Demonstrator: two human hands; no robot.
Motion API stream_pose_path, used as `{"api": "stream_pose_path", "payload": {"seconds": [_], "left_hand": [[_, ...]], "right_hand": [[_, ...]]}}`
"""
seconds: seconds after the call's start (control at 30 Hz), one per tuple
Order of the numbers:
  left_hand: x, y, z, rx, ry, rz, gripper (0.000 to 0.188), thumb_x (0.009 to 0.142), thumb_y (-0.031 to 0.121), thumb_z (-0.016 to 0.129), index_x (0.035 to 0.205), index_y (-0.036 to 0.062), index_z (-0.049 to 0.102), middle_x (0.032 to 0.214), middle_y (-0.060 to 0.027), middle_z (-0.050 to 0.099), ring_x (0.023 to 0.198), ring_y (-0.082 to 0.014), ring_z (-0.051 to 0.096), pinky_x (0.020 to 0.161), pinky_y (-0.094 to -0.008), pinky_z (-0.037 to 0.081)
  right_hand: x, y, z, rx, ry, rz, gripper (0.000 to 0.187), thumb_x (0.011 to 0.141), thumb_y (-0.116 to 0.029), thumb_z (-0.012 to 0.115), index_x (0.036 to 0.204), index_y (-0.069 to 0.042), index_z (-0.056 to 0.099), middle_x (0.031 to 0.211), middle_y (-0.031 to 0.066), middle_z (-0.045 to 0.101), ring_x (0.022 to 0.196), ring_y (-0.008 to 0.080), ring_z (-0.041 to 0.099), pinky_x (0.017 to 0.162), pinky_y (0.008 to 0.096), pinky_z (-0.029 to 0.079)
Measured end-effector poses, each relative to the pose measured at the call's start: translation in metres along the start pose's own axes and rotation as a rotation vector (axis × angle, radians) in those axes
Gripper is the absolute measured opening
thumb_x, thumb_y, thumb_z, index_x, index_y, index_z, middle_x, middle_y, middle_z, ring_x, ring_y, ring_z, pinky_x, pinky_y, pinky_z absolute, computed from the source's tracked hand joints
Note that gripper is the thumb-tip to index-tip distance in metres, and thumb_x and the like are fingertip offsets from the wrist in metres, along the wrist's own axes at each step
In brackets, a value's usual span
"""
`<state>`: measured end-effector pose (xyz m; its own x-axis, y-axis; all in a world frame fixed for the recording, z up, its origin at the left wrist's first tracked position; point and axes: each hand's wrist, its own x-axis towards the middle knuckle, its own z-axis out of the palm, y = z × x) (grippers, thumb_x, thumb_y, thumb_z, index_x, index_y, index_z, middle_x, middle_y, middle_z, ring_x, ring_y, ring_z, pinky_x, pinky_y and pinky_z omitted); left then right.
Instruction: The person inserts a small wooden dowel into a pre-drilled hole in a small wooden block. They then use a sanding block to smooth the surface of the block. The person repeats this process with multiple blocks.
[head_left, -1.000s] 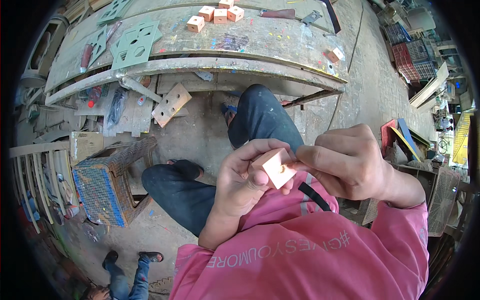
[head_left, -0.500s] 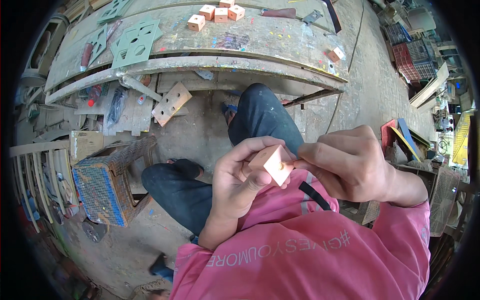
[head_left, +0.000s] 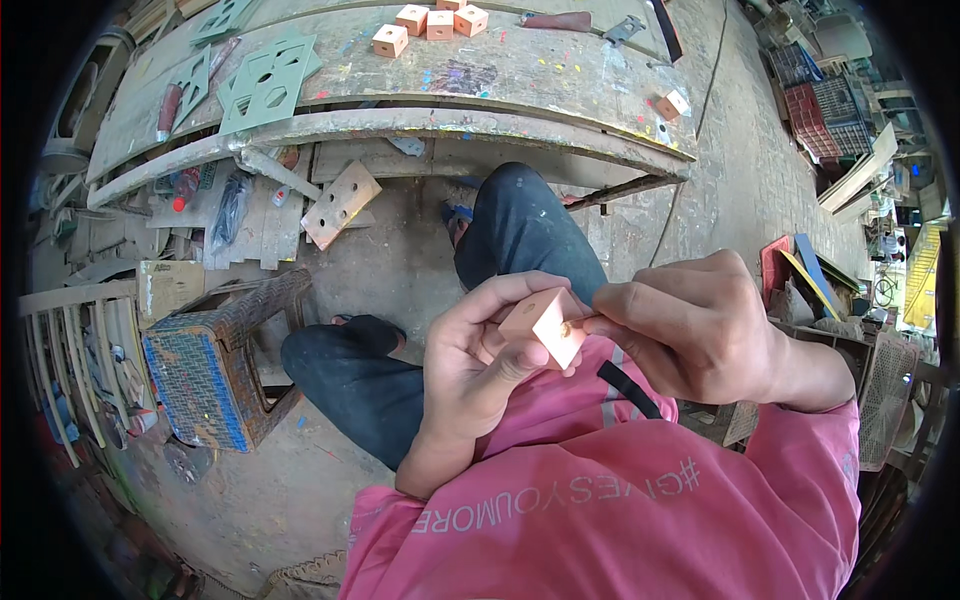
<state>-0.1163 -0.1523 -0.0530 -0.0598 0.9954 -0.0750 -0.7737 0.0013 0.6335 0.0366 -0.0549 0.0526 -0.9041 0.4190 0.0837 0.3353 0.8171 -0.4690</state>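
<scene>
My left hand (head_left: 478,345) is closed around a small pale wooden cube (head_left: 536,318), holding it in front of my pink shirt. Round holes show in two of the cube's faces. My right hand (head_left: 700,328) is pinched, thumb against bent fingers, with its tips right at the hole in the cube's right-hand face. Whatever sits between those fingertips is too small and hidden to name.
Ahead stands a paint-spotted workbench (head_left: 370,80) bearing several similar cubes (head_left: 440,26), one lone cube (head_left: 671,104), green cut-out plates (head_left: 268,82) and a brown-handled tool (head_left: 556,21). A woven stool (head_left: 205,375) and a holed board (head_left: 341,205) are at left.
Both hands and the cube stay nearly in place, the pinch still at the hole. A dark shape on the floor at the lower left has gone from view.
</scene>
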Motion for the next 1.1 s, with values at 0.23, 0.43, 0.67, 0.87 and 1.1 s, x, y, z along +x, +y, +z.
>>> {"api": "stream_pose_path", "payload": {"seconds": [0.23, 0.43, 0.67, 0.87, 1.1], "left_hand": [[-0.006, 0.0, -0.006, 0.192, -0.026, 0.106, 0.047, 0.082, 0.014, 0.072, 0.118, -0.009, 0.051, 0.104, -0.0163, 0.062, 0.094, -0.0189, 0.063, 0.08, -0.028, 0.052], [-0.003, -0.005, 0.0, 0.328, 0.014, 0.346, 0.047, 0.077, 0.002, 0.074, 0.117, -0.0095, 0.051, 0.108, -0.0182, 0.061, 0.099, -0.0216, 0.062, 0.082, -0.0299, 0.053], [0.005, -0.013, -0.008, 0.364, -0.02, 0.483, 0.048, 0.077, 0.005, 0.075, 0.117, -0.0082, 0.051, 0.112, -0.0222, 0.06, 0.1, -0.0227, 0.062, 0.082, -0.0312, 0.053], [0.009, -0.016, -0.009, 0.066, -0.081, 0.364, 0.051, 0.081, 0.017, 0.074, 0.118, -0.0047, 0.047, 0.113, -0.0205, 0.058, 0.097, -0.0195, 0.061, 0.084, -0.0308, 0.05], [0.011, -0.023, -0.008, 0.033, -0.125, 0.341, 0.054, 0.079, 0.024, 0.076, 0.117, -0.0021, 0.047, 0.111, -0.0175, 0.053, 0.101, -0.022, 0.059, 0.087, -0.0345, 0.049]], "right_hand": [[-0.001, -0.002, 0.0, -0.247, -0.025, -0.092, 0.023, 0.069, -0.01, 0.066, 0.09, -0.002, 0.061, 0.056, 0.0018, 0.043, 0.042, 0.0155, 0.049, 0.035, 0.0307, 0.036], [0.011, -0.003, -0.01, -0.26, -0.2, -0.04, 0.024, 0.069, -0.011, 0.06, 0.092, -0.004, 0.061, 0.059, 0.0047, 0.05, 0.046, 0.0188, 0.056, 0.037, 0.0336, 0.042], [0.032, 0.009, -0.02, 0.504, -0.352, 0.456, 0.015, 0.087, -0.012, 0.06, 0.078, 0.0, 0.062, 0.065, 0.0082, 0.061, 0.053, 0.0172, 0.055, 0.051, 0.0303, 0.042], [0.014, 0.015, -0.004, 0.808, -0.062, 0.483, 0.018, 0.084, -0.014, 0.071, 0.088, -0.001, 0.059, 0.075, -0.0041, 0.055, 0.063, 0.0001, 0.043, 0.052, 0.0181, 0.032], [0.025, -0.001, 0.02, 0.927, 0.205, 0.615, 0.029, 0.078, -0.01, 0.076, 0.099, -0.003, 0.056, 0.081, -0.0066, 0.046, 0.062, -0.0002, 0.034, 0.052, 0.0162, 0.026]]}}
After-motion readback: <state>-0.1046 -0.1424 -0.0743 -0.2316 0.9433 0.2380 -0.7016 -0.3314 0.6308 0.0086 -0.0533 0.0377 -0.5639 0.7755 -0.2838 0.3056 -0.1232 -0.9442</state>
